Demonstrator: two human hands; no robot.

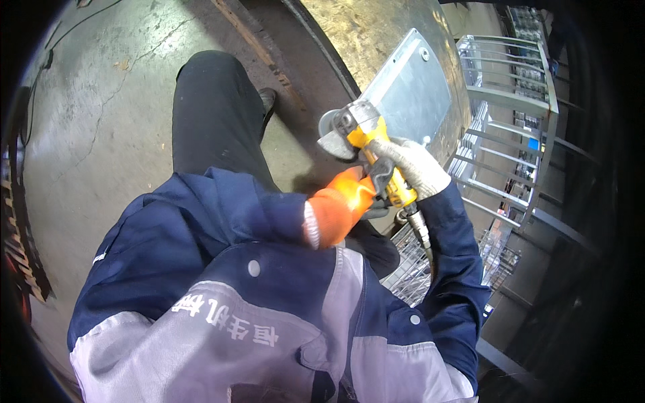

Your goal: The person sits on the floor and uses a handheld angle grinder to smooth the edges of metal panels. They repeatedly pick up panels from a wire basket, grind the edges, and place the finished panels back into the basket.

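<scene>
A yellow angle grinder [401, 190] with a grey metal head is held out in front of me, a disc and a curved guard at its far end. My right hand [415, 164], in a white glove, is wrapped round the grinder's body from the right. Against its left side my left hand [344, 201], in an orange glove, is closed on the body. Dark grey material covers its fingertips, partly hiding them. Beyond the grinder head, a flat grey metal plate [415, 94] with a round fitting near its far corner lies on a worn worktable [349, 27].
From the grinder's rear end a hose fitting [418, 225] runs down beside my right sleeve. A metal rack [514, 101] stands right of the table, with wire mesh baskets [406, 269] below. On the left is concrete floor [101, 114]; a long wooden strip [259, 47] lies near the table.
</scene>
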